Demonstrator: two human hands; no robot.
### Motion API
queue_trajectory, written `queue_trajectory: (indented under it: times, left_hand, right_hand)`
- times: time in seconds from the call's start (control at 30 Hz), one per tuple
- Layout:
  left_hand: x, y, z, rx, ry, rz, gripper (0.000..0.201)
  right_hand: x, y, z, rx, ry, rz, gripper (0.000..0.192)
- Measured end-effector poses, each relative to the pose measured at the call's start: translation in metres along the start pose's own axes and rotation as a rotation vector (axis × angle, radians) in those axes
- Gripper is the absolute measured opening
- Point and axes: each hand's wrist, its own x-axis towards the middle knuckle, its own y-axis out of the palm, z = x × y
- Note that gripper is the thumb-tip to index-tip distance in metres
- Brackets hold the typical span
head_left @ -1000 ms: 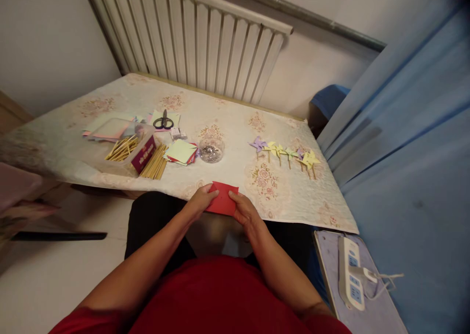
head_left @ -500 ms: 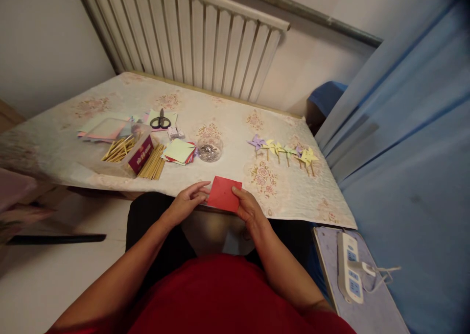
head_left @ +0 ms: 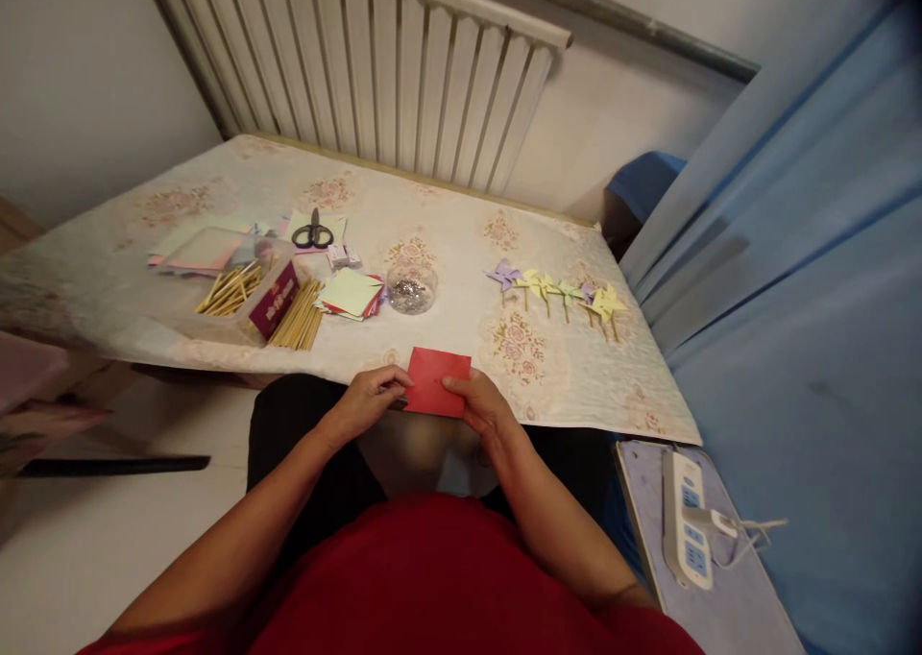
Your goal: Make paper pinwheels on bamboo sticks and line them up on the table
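Observation:
A square of red paper (head_left: 434, 398) is held at the table's near edge, with a small dark mark around its middle. My right hand (head_left: 484, 403) grips its right side, thumb lying on top and fingers hidden underneath. At the left edge, my left hand (head_left: 369, 402) has its fingertips closed on the paper, thumb and forefinger close together. A small dark patch shows under those left fingers; I cannot make out what it is.
Beyond my hands lie a stack of coloured paper squares (head_left: 351, 293), a round clear dish (head_left: 411, 290) of small shiny pieces, wooden sticks (head_left: 298, 317), a plastic box (head_left: 278, 300), and black-handled scissors (head_left: 312, 233). Paper pinwheels (head_left: 537, 285) lie at right. A power strip (head_left: 686, 521) sits lower right.
My left fingers, spread beside the paper before, have closed in on its left edge. My right thumb reaches further across the paper, which has shifted slightly left and straightened.

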Motion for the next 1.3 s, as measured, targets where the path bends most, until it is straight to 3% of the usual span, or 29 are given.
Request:
queue_trajectory:
  times: [0.17, 0.47, 0.73, 1.1, 1.3]
  left_hand:
    - [0.001, 0.000, 0.003, -0.053, -0.022, -0.001, 0.015]
    - [0.001, 0.011, 0.006, -0.178, -0.043, 0.009, 0.018]
    - [0.007, 0.020, -0.002, -0.197, -0.109, -0.036, 0.017]
    - [0.016, 0.021, -0.010, -0.105, -0.201, -0.001, 0.020]
    - [0.018, 0.023, -0.010, -0.002, -0.166, -0.012, 0.014]
  right_hand:
    - [0.000, 0.004, -0.004, -0.062, -0.017, -0.013, 0.042]
    - [0.006, 0.004, -0.011, -0.198, -0.012, -0.179, 0.028]
    - [0.003, 0.009, -0.009, -0.202, -0.007, -0.160, 0.026]
    - [0.005, 0.006, -0.012, -0.255, 0.002, -0.182, 0.024]
    - [0.006, 0.004, -0.013, -0.277, -0.001, -0.195, 0.021]
